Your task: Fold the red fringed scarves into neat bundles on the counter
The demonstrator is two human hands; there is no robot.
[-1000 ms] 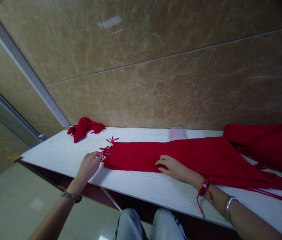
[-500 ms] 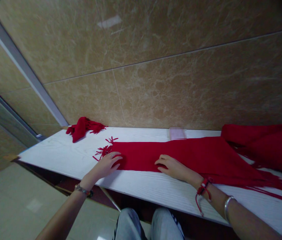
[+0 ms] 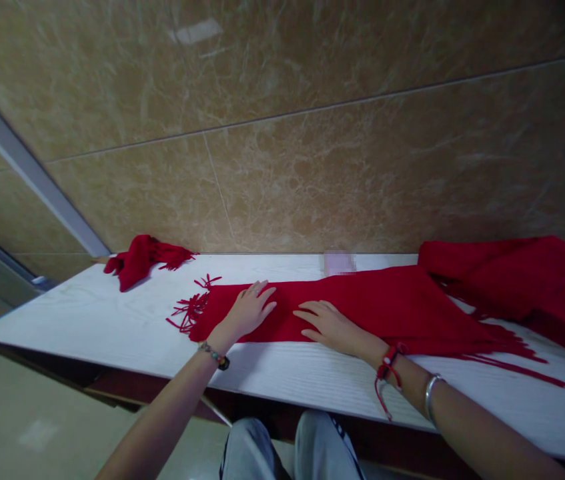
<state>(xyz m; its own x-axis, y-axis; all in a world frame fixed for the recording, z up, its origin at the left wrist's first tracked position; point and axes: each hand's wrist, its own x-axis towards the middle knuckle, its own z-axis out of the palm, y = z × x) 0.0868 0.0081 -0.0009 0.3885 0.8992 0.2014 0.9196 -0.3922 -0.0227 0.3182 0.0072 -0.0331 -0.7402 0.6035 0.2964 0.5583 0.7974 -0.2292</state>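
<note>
A red fringed scarf [image 3: 372, 300] lies stretched along the white tabletop [image 3: 127, 333], with tassels at its left end and longer fringe at the right. My left hand [image 3: 246, 312] rests on the scarf near its left end, fingers spread. To the right of it, my right hand [image 3: 329, 325] lies on the cloth with its fingers apart and pointing left. Neither hand pinches the fabric. A second piece of red cloth [image 3: 507, 273] lies folded at the right, partly beside the scarf's wide end.
A small crumpled red fringed cloth [image 3: 139, 261] sits at the back left of the table. Against the tiled wall [image 3: 312, 180] is a pale blurred square [image 3: 339, 263]. My knees [image 3: 249, 448] are close under the table's front edge.
My left hand has moved right and farther back over the scarf, away from its tasselled end. The right hand's fingers have spread flatter. The view has shifted a little to the right.
</note>
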